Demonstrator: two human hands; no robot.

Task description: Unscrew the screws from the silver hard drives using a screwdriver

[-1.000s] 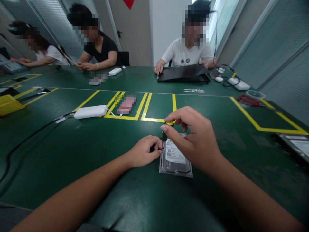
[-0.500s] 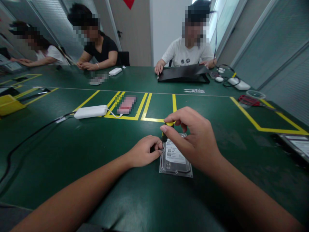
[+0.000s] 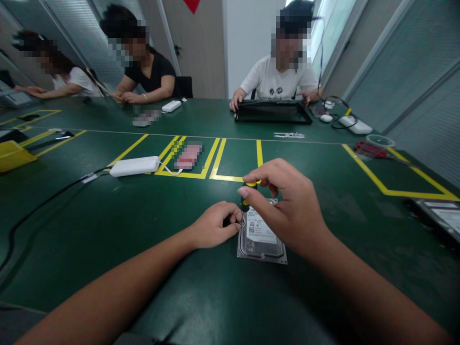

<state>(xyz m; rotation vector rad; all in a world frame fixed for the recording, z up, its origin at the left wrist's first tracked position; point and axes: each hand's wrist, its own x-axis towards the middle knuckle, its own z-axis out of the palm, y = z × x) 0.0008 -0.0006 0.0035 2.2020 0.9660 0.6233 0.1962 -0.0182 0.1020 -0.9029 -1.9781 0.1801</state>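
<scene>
A hard drive [image 3: 264, 247] lies label up on the green table in front of me. My right hand [image 3: 287, 201] grips a small black and yellow screwdriver [image 3: 245, 203] by its handle, fingertips on the cap and thumb along the side. The screwdriver stands nearly upright, its tip down at the drive's left edge. My left hand [image 3: 219, 224] rests on the table with curled fingers, thumb and forefinger closed beside that tip and the drive's edge. Whether they pinch the shaft or the drive, I cannot tell. My right hand covers part of the drive's right side.
Left of centre, a white power bank [image 3: 134, 166] is cabled to a pink phone [image 3: 189, 156]. Another drive-like device [image 3: 442, 213] lies at the right edge. Yellow tape [image 3: 230, 178] marks the table [image 3: 172, 287]. Across it, a person handles a black frame [image 3: 273, 112]; two others sit left.
The screwdriver handle has turned slightly in my right hand; both hands keep their places. Across the table, the dark sheet over the black frame has tilted or lowered.
</scene>
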